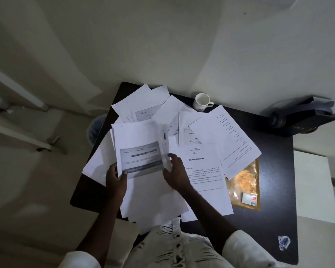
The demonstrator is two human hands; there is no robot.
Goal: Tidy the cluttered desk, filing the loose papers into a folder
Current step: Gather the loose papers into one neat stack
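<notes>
Papers (141,151): left hand (116,180) gripped my stack.
Right hand (175,174): spread wide, squaring edge.
Risk: sheets could slip loose.

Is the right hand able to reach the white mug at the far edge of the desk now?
Probably yes, but not at once. The right hand is busy on the stack of papers that the left hand holds. The white mug stands uncovered beyond the loose sheets, and nothing stands between them.
</notes>
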